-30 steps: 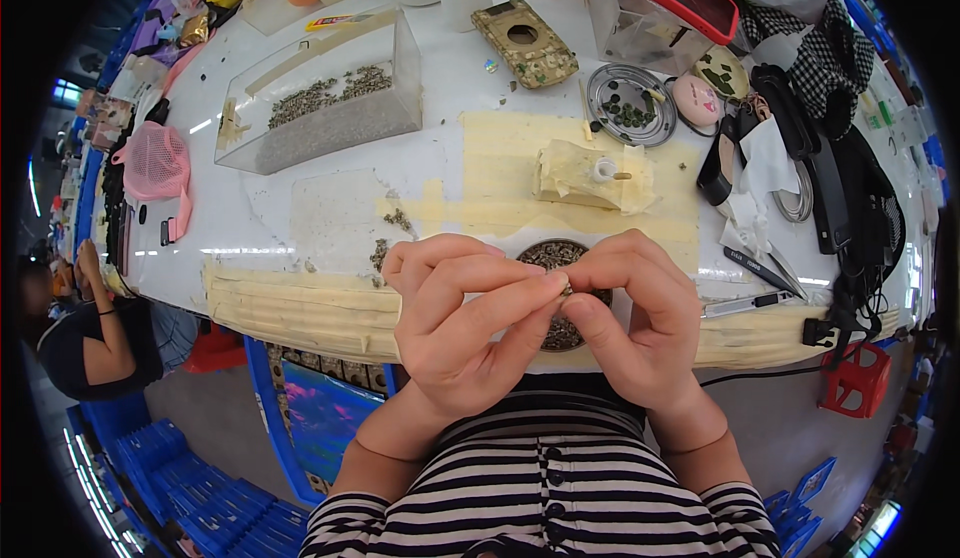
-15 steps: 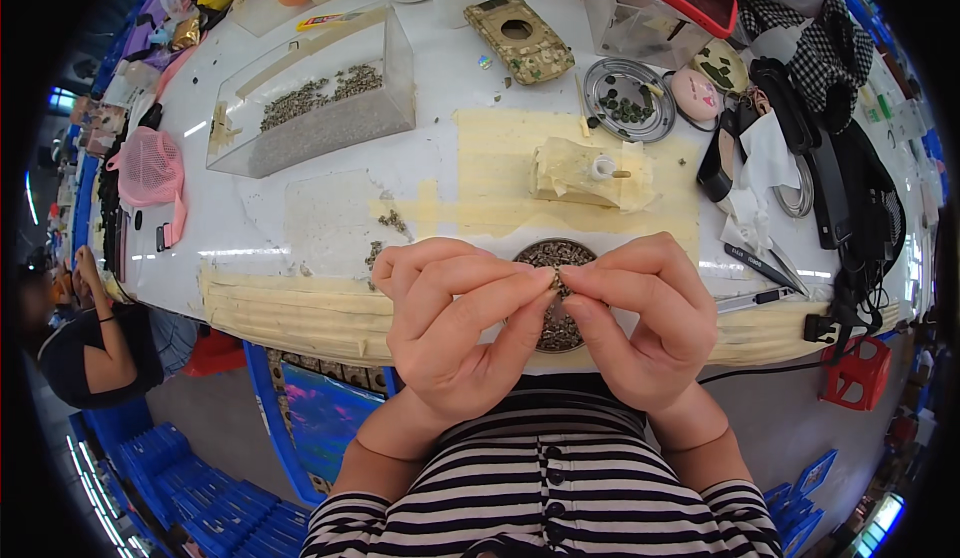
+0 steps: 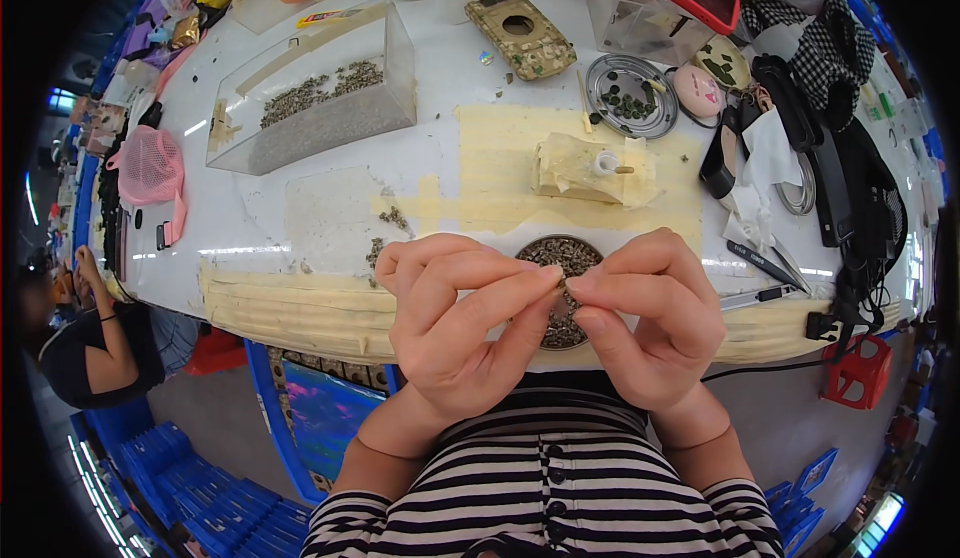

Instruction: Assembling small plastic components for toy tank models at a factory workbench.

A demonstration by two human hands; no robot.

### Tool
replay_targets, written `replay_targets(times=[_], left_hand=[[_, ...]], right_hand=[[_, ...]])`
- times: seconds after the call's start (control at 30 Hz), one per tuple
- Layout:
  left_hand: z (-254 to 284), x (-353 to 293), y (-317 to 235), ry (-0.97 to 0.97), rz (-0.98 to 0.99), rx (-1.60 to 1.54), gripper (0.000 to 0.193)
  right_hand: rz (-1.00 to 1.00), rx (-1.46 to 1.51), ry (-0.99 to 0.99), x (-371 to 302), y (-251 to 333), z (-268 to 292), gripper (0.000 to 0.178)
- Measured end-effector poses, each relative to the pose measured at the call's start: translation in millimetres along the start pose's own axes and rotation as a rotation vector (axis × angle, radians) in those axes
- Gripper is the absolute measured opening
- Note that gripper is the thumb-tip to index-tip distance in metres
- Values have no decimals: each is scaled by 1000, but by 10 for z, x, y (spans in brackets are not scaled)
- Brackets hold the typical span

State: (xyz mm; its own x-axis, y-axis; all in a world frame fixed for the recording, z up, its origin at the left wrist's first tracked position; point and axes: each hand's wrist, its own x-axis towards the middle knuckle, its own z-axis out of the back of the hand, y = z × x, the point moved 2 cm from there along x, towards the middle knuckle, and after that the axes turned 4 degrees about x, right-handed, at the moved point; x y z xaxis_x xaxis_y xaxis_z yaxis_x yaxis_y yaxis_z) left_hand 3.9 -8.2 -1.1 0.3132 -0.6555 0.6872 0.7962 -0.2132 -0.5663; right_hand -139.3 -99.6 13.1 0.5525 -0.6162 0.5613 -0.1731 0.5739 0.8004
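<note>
My left hand [image 3: 465, 328] and my right hand [image 3: 655, 323] are raised in front of me at the near table edge, fingertips close together. Thumb and index finger of the left are closed in a pinch. The right hand's fingers are bent and closed in a similar pinch. Whatever lies between the fingertips is too small and too covered to make out. Directly beneath them sits a round dish of small camouflage-coloured parts [image 3: 562, 251], partly hidden by both hands. Beyond it stands a tape-wrapped block [image 3: 580, 170] with a short peg on top.
A clear bin [image 3: 330, 138] with similar small parts stands at the left. A camouflage model tank hull [image 3: 520, 33] lies at the back. On the right are a metal dish [image 3: 632, 123] of dark green pieces, tweezers [image 3: 785, 263] and black straps [image 3: 825, 178]. Another person sits far left.
My fingertips have drawn slightly apart, the right hand shifting a little to the right. The view has shifted slightly; the things on the table look unmoved.
</note>
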Motion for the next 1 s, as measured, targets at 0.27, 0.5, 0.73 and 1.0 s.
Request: replay_targets(times=[0.27, 0.5, 0.73, 1.0], left_hand=[[12, -2, 5, 11, -5, -37, 31], [13, 11, 2, 34, -22, -48, 32], [-25, 10, 1, 1, -15, 0, 30], [-5, 3, 3, -8, -8, -35, 30]], right_hand=[[-113, -6, 4, 0, -36, -38, 20], [-197, 144, 64, 8, -71, -29, 17], [-9, -44, -33, -15, -3, -4, 23], [-34, -71, -21, -31, -33, -21, 26]])
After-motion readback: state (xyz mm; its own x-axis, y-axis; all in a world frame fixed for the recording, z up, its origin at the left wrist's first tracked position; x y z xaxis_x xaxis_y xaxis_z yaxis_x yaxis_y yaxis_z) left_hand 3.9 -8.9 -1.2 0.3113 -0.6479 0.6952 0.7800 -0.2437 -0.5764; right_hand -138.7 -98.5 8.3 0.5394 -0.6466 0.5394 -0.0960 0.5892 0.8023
